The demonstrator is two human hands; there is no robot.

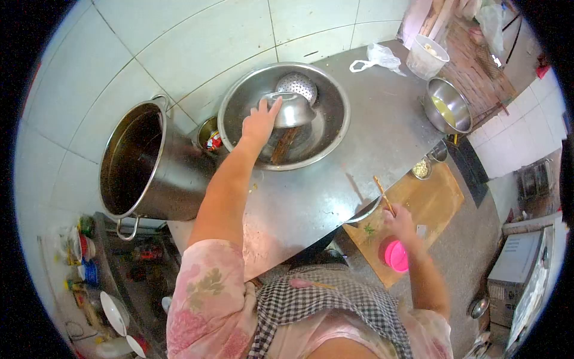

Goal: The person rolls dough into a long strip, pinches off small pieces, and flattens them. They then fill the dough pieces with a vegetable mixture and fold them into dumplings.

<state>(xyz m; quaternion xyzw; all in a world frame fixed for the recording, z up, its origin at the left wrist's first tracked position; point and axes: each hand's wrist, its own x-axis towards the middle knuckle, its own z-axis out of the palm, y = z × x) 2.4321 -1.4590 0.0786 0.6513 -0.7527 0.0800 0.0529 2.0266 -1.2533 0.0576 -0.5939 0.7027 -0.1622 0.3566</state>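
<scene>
2 hands busy, left hand [258, 122] on small bowl [293, 109], right hand [399, 222] perhaps gripping chopsticks [382, 194]

Lighting: bright, even daylight; soft glare on wide round steel basin [284, 116] and grey steel desk [359, 155]. Fisheye distortion, black vignette, blurred edges.

Head-worn fisheye view, steeply downward, close.
</scene>
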